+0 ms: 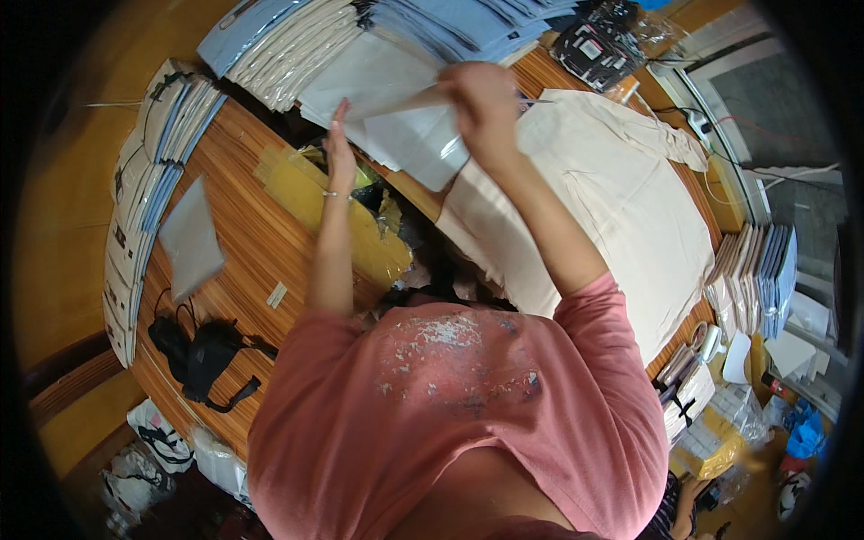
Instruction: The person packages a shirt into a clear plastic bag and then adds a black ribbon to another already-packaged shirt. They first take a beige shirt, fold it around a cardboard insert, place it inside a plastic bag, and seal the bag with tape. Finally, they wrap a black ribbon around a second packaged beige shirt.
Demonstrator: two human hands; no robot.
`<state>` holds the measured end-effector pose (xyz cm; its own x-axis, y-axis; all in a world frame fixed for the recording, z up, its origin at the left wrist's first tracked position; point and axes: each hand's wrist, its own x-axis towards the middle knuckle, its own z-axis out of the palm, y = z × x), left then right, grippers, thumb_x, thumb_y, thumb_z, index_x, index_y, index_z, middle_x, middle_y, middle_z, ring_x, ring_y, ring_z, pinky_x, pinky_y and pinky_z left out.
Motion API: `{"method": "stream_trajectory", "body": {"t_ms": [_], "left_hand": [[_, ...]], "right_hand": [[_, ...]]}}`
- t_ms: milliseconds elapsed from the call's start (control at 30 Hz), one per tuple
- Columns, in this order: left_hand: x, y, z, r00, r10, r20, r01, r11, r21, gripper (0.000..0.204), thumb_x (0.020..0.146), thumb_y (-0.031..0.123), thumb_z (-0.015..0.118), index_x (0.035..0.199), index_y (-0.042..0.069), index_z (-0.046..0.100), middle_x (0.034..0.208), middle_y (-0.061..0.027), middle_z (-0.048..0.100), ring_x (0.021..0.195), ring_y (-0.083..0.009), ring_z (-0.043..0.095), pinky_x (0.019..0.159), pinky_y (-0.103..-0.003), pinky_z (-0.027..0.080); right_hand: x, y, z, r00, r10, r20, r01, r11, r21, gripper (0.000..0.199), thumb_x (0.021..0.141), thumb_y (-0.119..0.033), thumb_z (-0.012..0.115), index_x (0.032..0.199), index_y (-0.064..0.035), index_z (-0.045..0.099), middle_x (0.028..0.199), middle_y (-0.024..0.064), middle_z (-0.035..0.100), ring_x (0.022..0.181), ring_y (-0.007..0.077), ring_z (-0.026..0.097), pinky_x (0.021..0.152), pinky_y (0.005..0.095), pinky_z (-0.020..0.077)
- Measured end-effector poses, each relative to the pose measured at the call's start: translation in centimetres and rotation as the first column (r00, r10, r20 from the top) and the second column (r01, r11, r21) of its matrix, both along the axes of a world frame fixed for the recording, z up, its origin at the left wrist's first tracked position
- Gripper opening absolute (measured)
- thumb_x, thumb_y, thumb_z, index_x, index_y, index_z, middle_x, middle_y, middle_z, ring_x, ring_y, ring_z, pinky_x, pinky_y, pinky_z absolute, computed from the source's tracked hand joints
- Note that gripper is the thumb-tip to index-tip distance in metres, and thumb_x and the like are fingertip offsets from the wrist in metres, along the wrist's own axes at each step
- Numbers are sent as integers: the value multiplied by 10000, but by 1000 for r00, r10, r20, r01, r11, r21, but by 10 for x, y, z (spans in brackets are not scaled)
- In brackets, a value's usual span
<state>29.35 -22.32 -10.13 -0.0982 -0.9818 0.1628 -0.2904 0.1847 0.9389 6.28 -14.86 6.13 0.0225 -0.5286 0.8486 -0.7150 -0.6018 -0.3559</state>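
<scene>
My left hand [339, 157] is upright with its fingers stretched out, at the left edge of a stack of clear plastic bags [423, 148]. My right hand [483, 94] is curled closed, slightly blurred, at the upper right of that stack. A pale, smeared edge of a plastic bag [396, 105] runs from its fingers toward my left hand. Beneath and to the right of my right forearm lies a cream garment [612, 198], spread flat with some creases. A small dark pointed thing shows beside my right hand, too little of it to name.
Bagged cream garments [301, 58] and blue garments [459, 31] are piled at the back. More bagged stacks stand at left [135, 234] and right [751, 279]. Yellow tape [342, 216] covers the table edge near a dark gap. A black strapped item [207, 355] lies left; another person's arm [688, 504] shows lower right.
</scene>
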Motion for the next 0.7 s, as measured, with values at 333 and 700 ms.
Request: {"method": "stream_trajectory", "body": {"t_ms": [333, 700], "left_hand": [[-138, 64, 64, 874, -436, 214, 478, 852, -216, 336, 884, 193, 526, 1175, 25, 526, 1224, -138, 520, 1162, -313, 451, 994, -388, 321], [-172, 93, -8, 487, -357, 797, 743, 649, -163, 416, 876, 201, 515, 1266, 71, 456, 1328, -139, 400, 1304, -300, 301, 1062, -529, 215]], "right_hand": [[-245, 178, -81, 365, -729, 579, 333, 683, 650, 167, 900, -180, 570, 799, -48, 586, 699, -42, 517, 608, 59, 405, 572, 199, 357], [-212, 282, -138, 270, -800, 535, -99, 530, 842, 309, 860, -45, 564, 1153, -42, 463, 734, -3, 583, 546, 51, 487, 458, 213, 364]]}}
